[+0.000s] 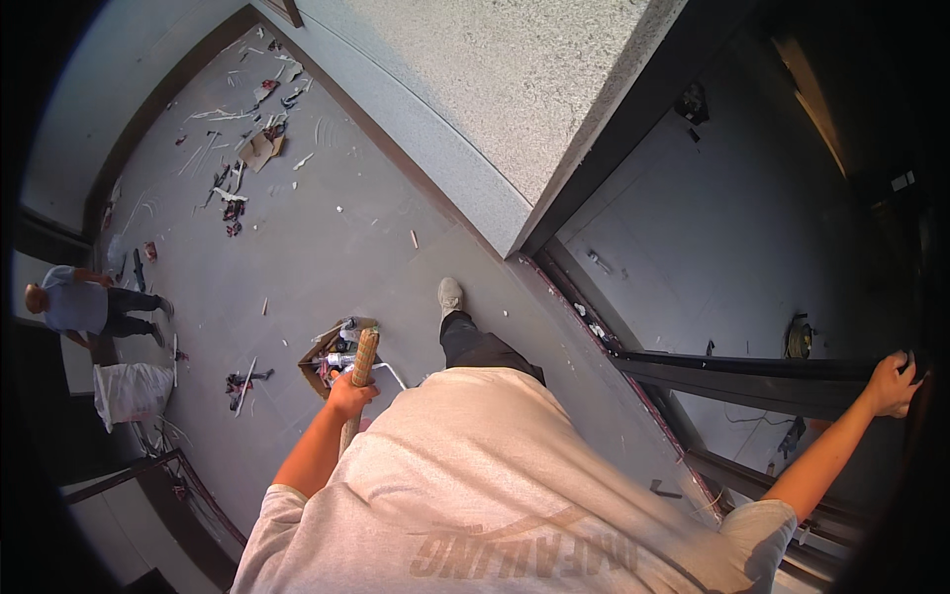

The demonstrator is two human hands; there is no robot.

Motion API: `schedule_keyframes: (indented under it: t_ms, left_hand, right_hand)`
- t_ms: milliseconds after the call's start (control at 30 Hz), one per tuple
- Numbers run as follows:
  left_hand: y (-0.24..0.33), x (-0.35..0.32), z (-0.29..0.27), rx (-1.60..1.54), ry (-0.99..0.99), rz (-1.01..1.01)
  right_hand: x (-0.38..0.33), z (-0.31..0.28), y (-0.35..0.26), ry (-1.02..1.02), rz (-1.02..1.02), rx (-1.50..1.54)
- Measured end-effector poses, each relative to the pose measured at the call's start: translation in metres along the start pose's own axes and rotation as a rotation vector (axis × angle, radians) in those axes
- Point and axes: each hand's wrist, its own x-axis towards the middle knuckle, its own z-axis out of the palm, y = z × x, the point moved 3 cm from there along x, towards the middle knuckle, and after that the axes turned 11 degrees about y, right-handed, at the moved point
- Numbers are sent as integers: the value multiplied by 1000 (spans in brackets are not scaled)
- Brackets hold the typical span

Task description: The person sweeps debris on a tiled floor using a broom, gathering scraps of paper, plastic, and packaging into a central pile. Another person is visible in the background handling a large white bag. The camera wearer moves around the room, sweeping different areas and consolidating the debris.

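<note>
Left grip (350,394) clamped on tan stick (365,354), lower end hidden — right grip (895,386) near dark frame (747,370), hold lost in shadow, can't tell.

Bright pale wall (475,89), dim room (683,228) at right, fisheye-bent edges — black corners

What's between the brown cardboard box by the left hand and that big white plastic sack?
In the head view, a small heap of dark scraps, a thin white strip among them, lies between the brown cardboard box and white plastic sack.
</note>
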Motion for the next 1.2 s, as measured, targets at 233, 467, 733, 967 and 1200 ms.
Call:
schedule_keyframes:
  t_ms: [233, 467, 733, 967, 1200]
  left_hand:
    - [28, -18, 25, 96, -107, 62]
    - [95, -57, 75, 269, -288, 213]
    - [185, -123, 212, 740, -556, 675]
    - [162, -169, 332, 897, -248, 861]
    - [12, -293, 342, 399, -11, 309]
  right_hand:
    - [16, -41, -33, 95, -24, 37]
    - [28, -74, -51, -25, 5, 168]
    - [-53, -365, -260, -1427, -105, 1992]
    - [-261, -491, -246, -2055, -1194, 1549]
    - [-384, -456, -251, -1993, -948, 1512]
